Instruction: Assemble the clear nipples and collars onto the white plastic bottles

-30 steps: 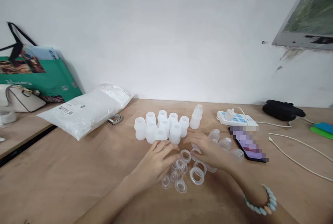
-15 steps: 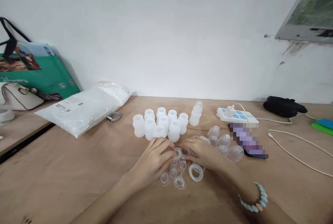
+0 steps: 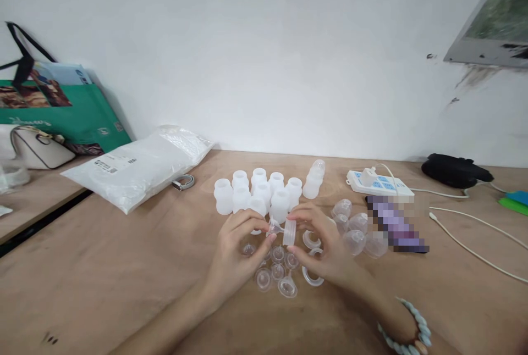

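Between thumb and fingers, my left hand (image 3: 241, 248) pinches a clear bottle nipple (image 3: 275, 227). My right hand (image 3: 319, 239) grips a clear ring collar (image 3: 290, 232) on edge, with the nipple's tip pointing at its opening. The two parts meet or nearly touch; I cannot tell which. On the table below lie several loose nipples (image 3: 287, 287) and more ring collars (image 3: 313, 273), some partly hidden by my right hand. Just behind my hands stand several white, open-topped baby bottles (image 3: 223, 197). Clear dome caps (image 3: 355, 242) lie right of my right hand.
One capped bottle (image 3: 313, 179) stands apart at the back. To the right are a power strip (image 3: 379, 183), a phone (image 3: 396, 226), a white cable (image 3: 474, 250) and a black pouch (image 3: 456, 170). At left lie a plastic mailer bag (image 3: 144, 165) and a watch (image 3: 183, 182).
Both hands have lifted from the loose parts. My left hand now shows a nipple and my right hand a ring collar, brought together. The view has shifted slightly.
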{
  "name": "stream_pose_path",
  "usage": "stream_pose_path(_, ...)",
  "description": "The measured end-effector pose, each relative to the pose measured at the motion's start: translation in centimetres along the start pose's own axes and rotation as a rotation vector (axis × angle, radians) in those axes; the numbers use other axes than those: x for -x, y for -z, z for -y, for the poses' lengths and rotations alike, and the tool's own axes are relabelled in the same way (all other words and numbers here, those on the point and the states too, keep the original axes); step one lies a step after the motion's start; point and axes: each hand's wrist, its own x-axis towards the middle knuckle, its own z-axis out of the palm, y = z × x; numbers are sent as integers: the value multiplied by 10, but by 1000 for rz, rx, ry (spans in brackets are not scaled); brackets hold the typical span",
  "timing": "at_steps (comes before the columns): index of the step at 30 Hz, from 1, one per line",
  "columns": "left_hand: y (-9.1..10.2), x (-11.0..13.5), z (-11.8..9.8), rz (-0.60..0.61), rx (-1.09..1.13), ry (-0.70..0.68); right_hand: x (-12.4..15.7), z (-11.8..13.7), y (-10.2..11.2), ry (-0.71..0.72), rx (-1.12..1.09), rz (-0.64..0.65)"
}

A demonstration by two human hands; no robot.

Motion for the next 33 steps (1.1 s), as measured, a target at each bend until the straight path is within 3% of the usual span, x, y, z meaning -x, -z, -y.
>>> stream_pose_path(9, -3, 1, 1, 231, 164, -34, 5, -5, -11, -57, -83, -4)
stream_pose_path(17, -1, -2, 1, 178, 299, 87, 7, -5, -13, -124, -304, 10)
stream_pose_path(20, -1, -2, 0, 131, 284, 132, 8, -4, -14, -175, -421, 60)
stream_pose_path(24, -2, -1, 1, 154, 284, 176, 10, -3, -14, -230, -523, 126)
stream_pose_path(33, 1, -2, 0, 119, 230, 30, 8, -5, -16, -238, -411, 58)
